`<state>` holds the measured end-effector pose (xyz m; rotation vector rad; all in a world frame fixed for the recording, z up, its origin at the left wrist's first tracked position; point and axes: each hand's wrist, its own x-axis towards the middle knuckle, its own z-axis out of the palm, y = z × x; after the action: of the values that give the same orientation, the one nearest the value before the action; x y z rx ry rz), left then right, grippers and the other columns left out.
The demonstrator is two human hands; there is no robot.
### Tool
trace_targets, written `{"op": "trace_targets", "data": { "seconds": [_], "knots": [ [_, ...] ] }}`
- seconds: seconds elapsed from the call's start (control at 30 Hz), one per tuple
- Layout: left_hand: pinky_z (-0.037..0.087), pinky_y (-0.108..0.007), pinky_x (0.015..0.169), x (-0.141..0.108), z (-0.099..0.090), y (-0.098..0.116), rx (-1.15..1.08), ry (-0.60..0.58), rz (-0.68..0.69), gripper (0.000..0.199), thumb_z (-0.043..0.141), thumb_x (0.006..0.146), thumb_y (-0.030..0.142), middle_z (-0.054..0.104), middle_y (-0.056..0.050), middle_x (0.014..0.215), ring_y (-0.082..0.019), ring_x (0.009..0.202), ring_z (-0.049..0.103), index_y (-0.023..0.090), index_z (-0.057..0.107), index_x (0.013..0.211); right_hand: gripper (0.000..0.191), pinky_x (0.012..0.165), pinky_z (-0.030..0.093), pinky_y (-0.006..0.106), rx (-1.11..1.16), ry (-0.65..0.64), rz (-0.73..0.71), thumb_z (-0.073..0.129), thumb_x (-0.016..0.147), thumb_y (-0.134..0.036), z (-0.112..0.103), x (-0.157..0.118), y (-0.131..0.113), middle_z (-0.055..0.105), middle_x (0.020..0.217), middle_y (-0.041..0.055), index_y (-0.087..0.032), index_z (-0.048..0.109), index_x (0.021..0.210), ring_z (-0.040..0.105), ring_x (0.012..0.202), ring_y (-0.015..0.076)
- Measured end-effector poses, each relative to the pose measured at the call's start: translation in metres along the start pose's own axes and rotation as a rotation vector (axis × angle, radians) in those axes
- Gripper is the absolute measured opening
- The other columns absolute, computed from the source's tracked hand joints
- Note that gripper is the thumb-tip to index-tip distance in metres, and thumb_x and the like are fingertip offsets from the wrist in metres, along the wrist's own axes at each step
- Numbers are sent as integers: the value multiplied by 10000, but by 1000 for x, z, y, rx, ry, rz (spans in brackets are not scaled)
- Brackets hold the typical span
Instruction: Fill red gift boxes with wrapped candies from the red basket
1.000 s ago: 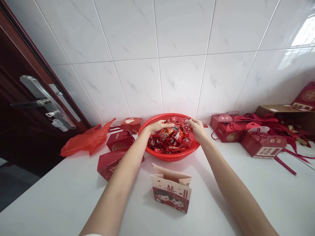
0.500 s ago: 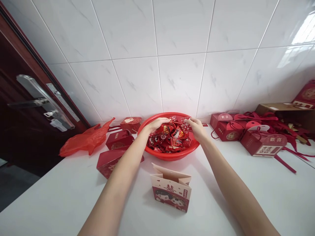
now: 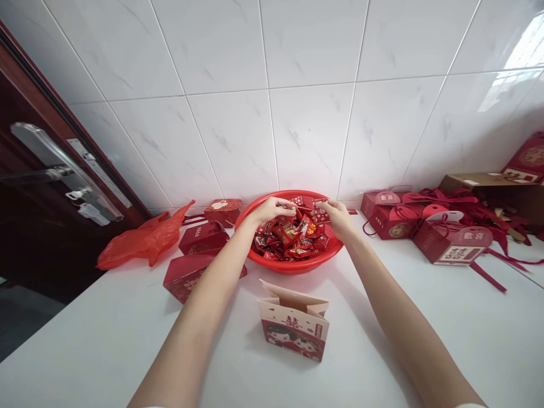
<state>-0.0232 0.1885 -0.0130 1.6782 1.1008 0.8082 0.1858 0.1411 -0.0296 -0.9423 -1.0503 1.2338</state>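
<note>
A red plastic basket (image 3: pixel 293 267) by the wall holds many red wrapped candies (image 3: pixel 293 235). Over the basket's left side is my left hand (image 3: pixel 275 211), its fingers closed together above the candies; whatever they may hold is too small to make out. At the right side of the basket, my right hand (image 3: pixel 332 214) pinches a red dotted packet (image 3: pixel 319 216). An open paper box (image 3: pixel 294 328) with a cartoon couple printed on it stands upright in front of the basket, touched by neither hand.
Red boxes (image 3: pixel 187 277) stand left of the basket, beside a red plastic bag (image 3: pixel 144 241). More red gift boxes (image 3: pixel 453 243), ribbons (image 3: pixel 488 215) and a cardboard box (image 3: pixel 488 181) lie to the right. A tiled wall (image 3: pixel 310 136) rises behind; a door (image 3: pixel 38 215) is at left.
My left hand has shifted slightly over the candies and its fingers have curled in more. A gold-and-red candy now shows beneath it. The view has moved slightly.
</note>
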Motion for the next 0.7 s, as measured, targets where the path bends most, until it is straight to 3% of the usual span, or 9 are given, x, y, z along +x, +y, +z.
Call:
{"op": "trace_targets", "data": {
  "seconds": [0.13, 0.27, 0.4, 0.57, 0.63, 0.7],
  "knots": [
    [492, -344, 875, 1, -1, -2, 85, -2, 37, 411, 888, 519, 393, 767, -46, 886, -219, 887, 656, 165, 805, 851, 114, 502, 497, 253, 7, 5, 8, 709, 658, -293, 1, -2, -2, 691, 571, 23, -191, 658, 651, 611, 527, 151],
    [506, -319, 854, -1, 2, -3, 209, -19, 37, 331, 767, 702, 456, 781, -38, 936, -220, 912, 664, 185, 807, 888, 109, 505, 496, 247, 14, 8, 10, 718, 651, -282, 2, -3, -3, 692, 567, 26, -191, 659, 657, 627, 548, 159],
    [531, -326, 878, 2, 4, -6, 393, 80, 16, 294, 679, 805, 301, 760, -56, 1140, -227, 975, 683, 188, 776, 1059, 114, 504, 497, 254, 7, 12, -1, 728, 652, -287, 1, -3, -3, 692, 575, 23, -195, 664, 672, 622, 548, 161],
    [481, -334, 1012, 1, 11, 1, 493, 181, 99, 347, 624, 772, 117, 711, -81, 1247, -238, 1142, 643, 186, 764, 1082, 177, 503, 489, 258, 21, 45, -29, 751, 620, -336, 1, 0, 0, 698, 600, 13, -192, 665, 675, 614, 542, 154],
    [493, -317, 979, -5, 23, 7, 573, 125, 203, 271, 622, 781, 138, 740, -66, 1141, -227, 1072, 665, 198, 785, 989, 210, 515, 489, 257, 43, 59, -75, 757, 611, -367, 0, 1, 2, 695, 605, 7, -189, 667, 675, 615, 549, 150],
    [523, -287, 881, -13, 39, 11, 654, -103, 293, 193, 662, 788, 223, 765, -41, 994, -209, 940, 694, 218, 795, 928, 235, 519, 484, 258, 53, 68, -102, 765, 605, -388, 0, 1, 4, 687, 604, 2, -186, 670, 678, 613, 550, 149]
  ]
}}
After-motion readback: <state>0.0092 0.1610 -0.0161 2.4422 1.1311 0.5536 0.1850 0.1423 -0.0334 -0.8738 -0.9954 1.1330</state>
